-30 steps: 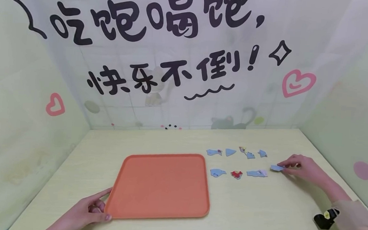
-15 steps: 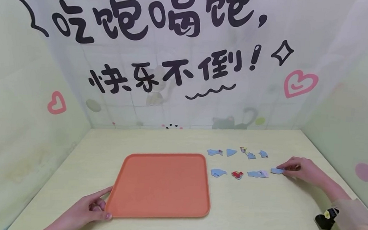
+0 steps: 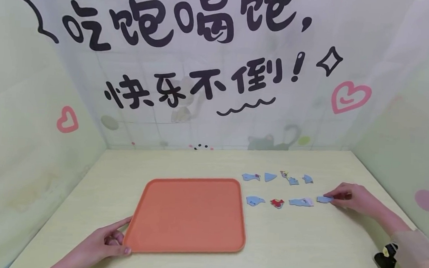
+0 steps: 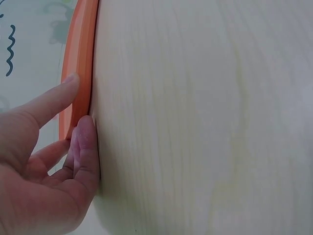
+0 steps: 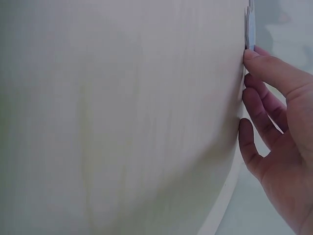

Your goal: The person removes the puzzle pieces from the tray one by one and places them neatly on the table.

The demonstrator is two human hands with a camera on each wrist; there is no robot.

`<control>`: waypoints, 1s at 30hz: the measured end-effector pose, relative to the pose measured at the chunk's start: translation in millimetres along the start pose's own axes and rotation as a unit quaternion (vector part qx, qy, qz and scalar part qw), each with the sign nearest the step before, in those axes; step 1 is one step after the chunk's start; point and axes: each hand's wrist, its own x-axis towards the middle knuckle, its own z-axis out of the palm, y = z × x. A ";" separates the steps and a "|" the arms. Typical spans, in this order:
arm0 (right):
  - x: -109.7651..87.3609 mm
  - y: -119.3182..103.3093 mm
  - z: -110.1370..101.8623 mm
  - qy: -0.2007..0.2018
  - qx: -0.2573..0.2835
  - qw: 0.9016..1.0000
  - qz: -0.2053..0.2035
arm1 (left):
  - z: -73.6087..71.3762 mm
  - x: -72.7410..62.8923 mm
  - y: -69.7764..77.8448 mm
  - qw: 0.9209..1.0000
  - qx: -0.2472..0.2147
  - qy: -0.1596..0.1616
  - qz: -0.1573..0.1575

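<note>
An orange tray (image 3: 187, 214) lies on the table. My left hand (image 3: 100, 246) grips its near left corner, the thumb (image 4: 58, 98) on the rim and the other fingers curled at the corner. Over on the right, my right hand (image 3: 358, 199) pinches a light blue puzzle piece (image 3: 323, 199) between thumb and index finger. That piece lies at the right end of the front row, beside a long blue puzzle piece (image 3: 300, 202). A red puzzle piece (image 3: 277, 203) and a blue one with a pointed end (image 3: 254, 201) complete that row's left part.
Behind the front row is a second row: a blue piece (image 3: 250, 177), a triangular piece (image 3: 269, 177), a two-part piece (image 3: 293, 181) and a small piece (image 3: 308, 179). A black object (image 3: 385, 257) sits by the right sleeve (image 3: 415, 255). Printed walls (image 3: 401, 162) enclose the table.
My right hand has lowered the blue puzzle piece from a tilted position to flat on the table, in line with the front row. The left hand stays at the tray's corner.
</note>
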 end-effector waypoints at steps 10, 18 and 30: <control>-4.6 2.3 -4.2 -0.012 -0.006 1.000 0.025 | 0.4 1.6 4.3 1.000 -0.018 0.001 -0.001; -4.6 1.7 -3.7 -0.015 0.010 1.000 0.024 | 0.3 2.3 4.2 1.000 -0.028 0.004 -0.002; -5.6 9.7 1.9 -0.010 0.054 0.998 -0.002 | 1.0 2.9 1.9 1.000 -0.017 0.010 -0.003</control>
